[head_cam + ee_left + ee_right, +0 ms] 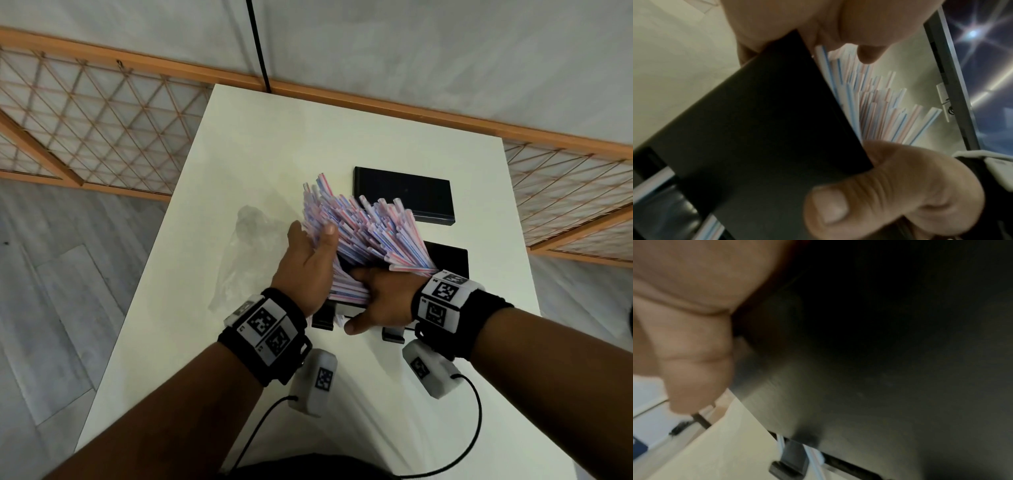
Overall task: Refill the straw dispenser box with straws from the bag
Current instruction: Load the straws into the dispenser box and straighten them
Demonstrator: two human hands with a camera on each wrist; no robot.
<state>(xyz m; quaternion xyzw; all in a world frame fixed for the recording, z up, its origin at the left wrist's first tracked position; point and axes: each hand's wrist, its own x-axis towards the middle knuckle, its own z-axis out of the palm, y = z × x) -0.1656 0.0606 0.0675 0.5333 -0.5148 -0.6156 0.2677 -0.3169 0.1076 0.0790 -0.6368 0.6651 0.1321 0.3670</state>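
A big bundle of red- and blue-striped straws point(366, 229) fans up and away over the black dispenser box point(450, 262), which stands open on the white table point(274, 144). My left hand point(318, 246) holds the bundle's left side, thumb across the front. Lower down, my right hand point(370, 294) grips the gathered ends at the box's near edge, its thumb lying down the box's front. The left wrist view shows the straws point(879, 105) rising behind the box wall point(766, 138). Only the dark box wall point(879, 353) fills the right wrist view. The box's inside is hidden.
The box's black lid point(404, 195) lies flat just beyond the box. A crumpled clear plastic bag point(246, 246) lies to the left of my hands. The table's left edge and grey floor point(68, 274) are close by. A wooden lattice screen point(102, 120) stands behind the table.
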